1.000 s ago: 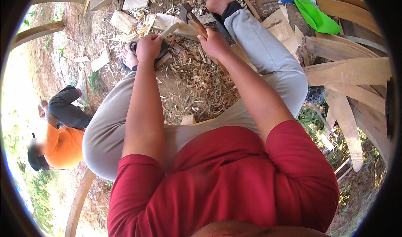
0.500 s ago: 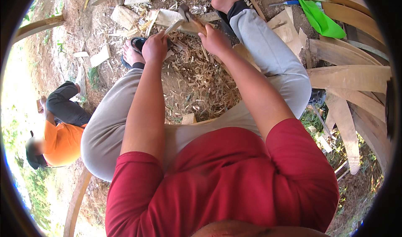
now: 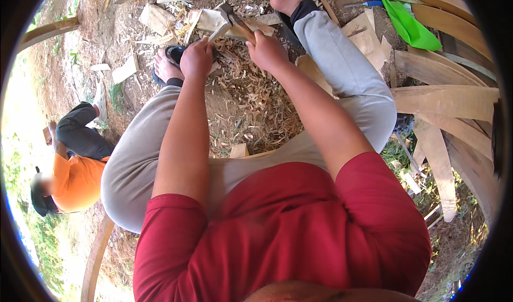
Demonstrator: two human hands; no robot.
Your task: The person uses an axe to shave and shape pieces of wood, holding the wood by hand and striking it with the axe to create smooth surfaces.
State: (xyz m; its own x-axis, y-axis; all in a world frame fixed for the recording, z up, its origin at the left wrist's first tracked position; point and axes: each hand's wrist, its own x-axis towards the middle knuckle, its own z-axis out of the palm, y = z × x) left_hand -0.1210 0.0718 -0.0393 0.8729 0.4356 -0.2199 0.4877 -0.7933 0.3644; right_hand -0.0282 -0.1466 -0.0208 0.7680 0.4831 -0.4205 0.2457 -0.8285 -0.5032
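Note:
Between my feet, my left hand point(image 3: 196, 60) is closed round one end of a short pale piece of wood point(image 3: 218, 33), which points up and to the right. My right hand point(image 3: 267, 52) grips the handle of a wooden-handled tool with a dark metal head point(image 3: 226, 13). That head is close to the upper end of the pale piece; whether they touch I cannot tell. Beneath them on the ground lies a light wooden block point(image 3: 206, 20). The exact shape of the tool's edge is too small to make out.
Wood shavings point(image 3: 256, 99) cover the ground between my legs. Curved planks point(image 3: 443, 100) are stacked at the right, with a bright green cloth point(image 3: 409, 21) and a blue-handled tool point(image 3: 368, 3) by them. Another person in orange point(image 3: 80, 182) sits at the left.
My right hand and the tool have shifted slightly left and up, the head now nearer the pale piece's tip. My left hand has barely moved. The other person's hand has risen a little.

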